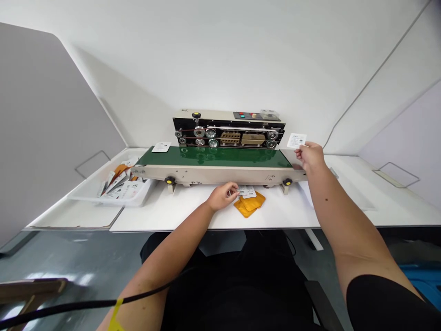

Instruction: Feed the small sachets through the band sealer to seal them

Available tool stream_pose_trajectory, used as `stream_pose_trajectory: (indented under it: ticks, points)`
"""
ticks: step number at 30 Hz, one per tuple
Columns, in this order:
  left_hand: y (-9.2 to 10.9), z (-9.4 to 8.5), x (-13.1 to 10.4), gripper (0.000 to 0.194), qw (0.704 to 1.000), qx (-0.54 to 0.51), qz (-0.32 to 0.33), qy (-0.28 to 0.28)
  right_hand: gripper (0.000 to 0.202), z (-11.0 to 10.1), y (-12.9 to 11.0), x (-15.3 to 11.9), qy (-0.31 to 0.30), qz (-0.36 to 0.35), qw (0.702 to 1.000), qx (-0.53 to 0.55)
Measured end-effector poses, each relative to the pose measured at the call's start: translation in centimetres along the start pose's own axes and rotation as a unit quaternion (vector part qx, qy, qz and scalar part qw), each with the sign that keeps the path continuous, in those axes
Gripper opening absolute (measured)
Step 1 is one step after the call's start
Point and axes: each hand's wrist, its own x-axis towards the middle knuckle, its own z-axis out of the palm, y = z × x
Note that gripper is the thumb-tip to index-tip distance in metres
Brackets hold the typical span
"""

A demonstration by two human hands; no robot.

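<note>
Between the fingertips of my right hand (pixel 312 156), a flat white packet (pixel 296 140) with dark print is held upright by its lower edge, above the right end of a band sealer's green belt (pixel 220 157). My left hand (pixel 223 195) is low on the table in front of the machine. Its curled fingers pinch at the left edge of a printed white packet (pixel 250 191), which lies on orange-yellow packets (pixel 251 203). Another white packet (pixel 161 147) lies flat at the belt's left end.
The band sealer (pixel 229 131) has rollers, black knobs and a button panel. Left of it, a clear plastic bin (pixel 138 198) holds several white and orange packets. Another clear bin (pixel 358 202) is partly behind my right forearm. A black cable (pixel 144 295) crosses my left arm.
</note>
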Motion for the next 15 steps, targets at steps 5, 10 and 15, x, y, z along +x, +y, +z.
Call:
stream_pose_trajectory:
  ticks: [5,10,15]
  points:
    - [-0.3,0.0,-0.1,0.022,1.000,0.015,0.001,-0.004,0.015,2.5,0.7,0.8,-0.058,0.079,0.995,-0.025]
    - [-0.2,0.0,0.0,0.022,1.000,0.024,0.000,-0.002,0.019,3.7,0.6,0.4,-0.097,0.097,0.990,-0.025]
    - [-0.2,0.1,-0.1,0.021,1.000,0.027,0.004,-0.001,0.016,4.4,0.6,-0.2,-0.150,0.103,0.983,-0.022]
